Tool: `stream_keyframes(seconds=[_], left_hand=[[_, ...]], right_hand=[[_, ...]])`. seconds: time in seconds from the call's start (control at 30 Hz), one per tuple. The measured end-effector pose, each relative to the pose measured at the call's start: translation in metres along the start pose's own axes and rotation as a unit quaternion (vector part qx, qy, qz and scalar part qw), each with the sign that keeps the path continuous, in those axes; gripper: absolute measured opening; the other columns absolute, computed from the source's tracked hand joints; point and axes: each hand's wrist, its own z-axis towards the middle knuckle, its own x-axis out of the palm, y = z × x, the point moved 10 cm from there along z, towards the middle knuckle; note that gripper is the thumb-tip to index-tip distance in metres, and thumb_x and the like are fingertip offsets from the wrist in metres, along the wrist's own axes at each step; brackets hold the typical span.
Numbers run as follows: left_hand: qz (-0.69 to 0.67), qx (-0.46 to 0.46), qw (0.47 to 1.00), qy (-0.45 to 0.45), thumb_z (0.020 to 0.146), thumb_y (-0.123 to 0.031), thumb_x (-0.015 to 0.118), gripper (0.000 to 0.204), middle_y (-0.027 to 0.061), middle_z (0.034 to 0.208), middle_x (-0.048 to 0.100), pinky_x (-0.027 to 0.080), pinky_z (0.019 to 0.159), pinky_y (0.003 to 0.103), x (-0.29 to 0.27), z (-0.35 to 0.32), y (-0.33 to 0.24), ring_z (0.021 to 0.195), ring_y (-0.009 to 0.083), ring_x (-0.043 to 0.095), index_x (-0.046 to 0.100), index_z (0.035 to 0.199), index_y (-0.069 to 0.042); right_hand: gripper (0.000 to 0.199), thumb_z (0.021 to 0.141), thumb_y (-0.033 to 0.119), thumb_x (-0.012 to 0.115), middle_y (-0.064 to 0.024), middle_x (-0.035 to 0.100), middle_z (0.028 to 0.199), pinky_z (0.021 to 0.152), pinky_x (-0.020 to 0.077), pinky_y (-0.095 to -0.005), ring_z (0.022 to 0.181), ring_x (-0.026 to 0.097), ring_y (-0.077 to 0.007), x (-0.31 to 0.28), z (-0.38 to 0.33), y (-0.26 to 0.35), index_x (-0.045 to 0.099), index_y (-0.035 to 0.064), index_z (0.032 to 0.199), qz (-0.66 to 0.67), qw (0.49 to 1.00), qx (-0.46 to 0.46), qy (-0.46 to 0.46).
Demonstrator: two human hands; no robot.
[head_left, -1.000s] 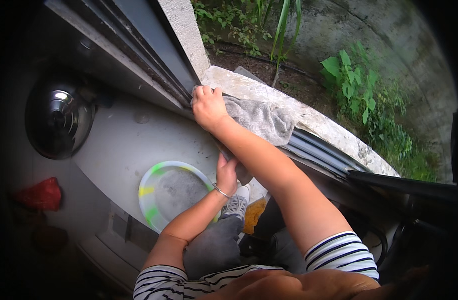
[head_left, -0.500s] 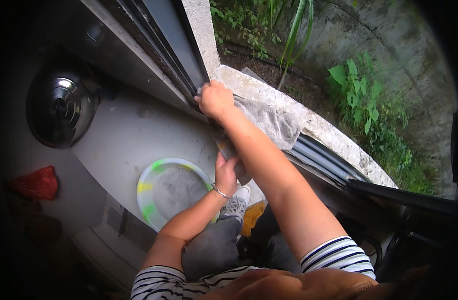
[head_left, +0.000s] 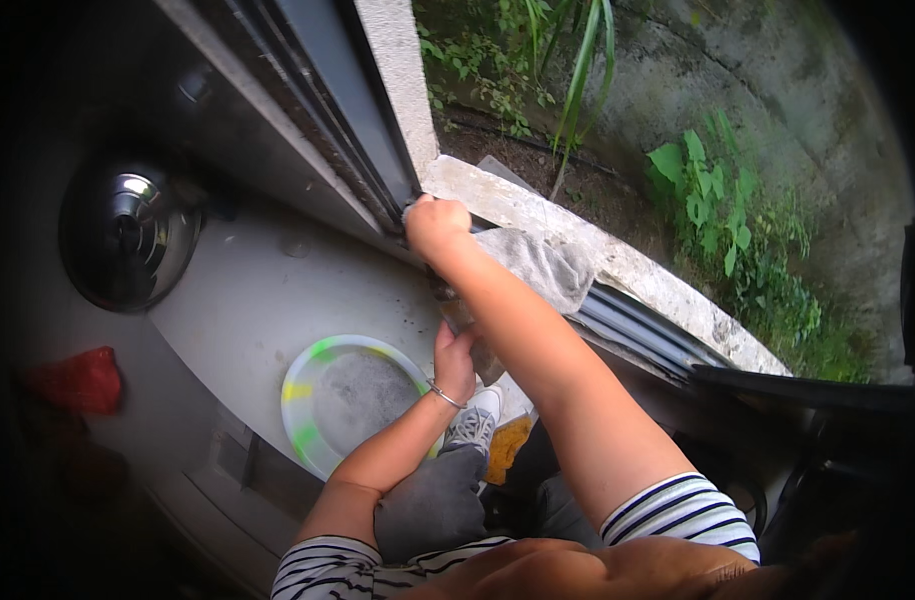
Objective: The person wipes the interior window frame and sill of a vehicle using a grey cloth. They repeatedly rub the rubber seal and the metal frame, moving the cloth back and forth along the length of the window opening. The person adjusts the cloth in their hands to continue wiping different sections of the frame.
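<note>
My right hand [head_left: 439, 228] is closed at the corner where the dark upright window frame [head_left: 343, 90] meets the bottom track. A bit of grey cloth shows at its fingertips. The same grey cloth [head_left: 538, 265] seems to run from there, draped over the dark grey window track [head_left: 648, 322]. Nearer to me and lower, my left hand [head_left: 456, 365], with a silver bangle at the wrist, is closed with its thumb up beside a hanging, dirty grey-brown end of cloth [head_left: 489, 364]. My right forearm hides part of the cloth between the hands.
A round basin [head_left: 323, 455] with green and yellow patches holds greyish water on the floor, left of my shoe [head_left: 475, 420]. Further left are a dark shiny round object [head_left: 128, 235] and a red bag-like thing [head_left: 83, 380]. Outside the rough pale sill [head_left: 698, 310] grow plants [head_left: 708, 190].
The whole view has shifted slightly, so most things sit a little lower. Both hands keep nearly the same places at the frame corner and the hanging cloth.
</note>
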Motion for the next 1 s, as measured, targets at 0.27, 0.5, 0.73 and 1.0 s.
stream_keyframes(seconds=[0.27, 0.5, 0.73, 1.0], left_hand=[[0.064, 0.053, 0.995, 0.054, 0.08, 0.001, 0.056, 0.033, 0.0042, 0.108, 0.057, 0.043, 0.086, 0.027, -0.002, 0.01, -0.017, 0.098, 0.0135, 0.055, 0.054, 0.113, -0.001], [-0.065, 0.116, 0.989, 0.068, 0.084, -0.008, 0.056, 0.035, 0.0063, 0.112, 0.056, 0.041, 0.093, 0.031, 0.002, 0.03, -0.062, 0.102, 0.0154, 0.053, 0.05, 0.118, -0.003], [-0.208, 0.025, 0.978, 0.015, 0.085, -0.007, 0.052, 0.042, 0.0102, 0.116, 0.052, 0.041, 0.097, 0.038, -0.005, 0.025, -0.047, 0.109, 0.0214, 0.051, 0.04, 0.126, -0.004], [-0.063, 0.104, 0.993, -0.011, 0.084, -0.005, 0.058, 0.045, 0.0074, 0.114, 0.053, 0.041, 0.094, 0.032, -0.002, 0.041, -0.065, 0.104, 0.0184, 0.052, 0.041, 0.126, -0.004]], right_hand=[[0.02, 0.071, 0.006, 0.06, -0.0136, 0.059, 0.078, 0.063, 0.0487, -0.0473, 0.073, 0.06, -0.0357, -0.039, -0.056, -0.028, 0.058, 0.005, 0.091, 0.196, 0.907, -0.102, -0.359], [0.011, 0.068, 0.009, 0.059, -0.0082, 0.055, 0.08, 0.071, 0.0431, -0.0382, 0.085, 0.053, -0.0284, -0.06, -0.036, -0.027, 0.062, 0.0094, 0.078, 0.094, 0.879, -0.133, -0.448], [0.019, 0.076, 0.021, 0.057, -0.0045, 0.057, 0.09, 0.076, 0.038, -0.0378, 0.094, 0.051, -0.0217, -0.035, -0.043, 0.006, 0.065, 0.0071, 0.087, -0.072, 0.909, -0.217, -0.349], [0.018, 0.079, 0.02, 0.054, -0.0044, 0.057, 0.091, 0.08, 0.0372, -0.0396, 0.096, 0.051, -0.0222, -0.029, -0.019, 0.0, 0.066, 0.0088, 0.086, -0.046, 0.935, -0.156, -0.315]])
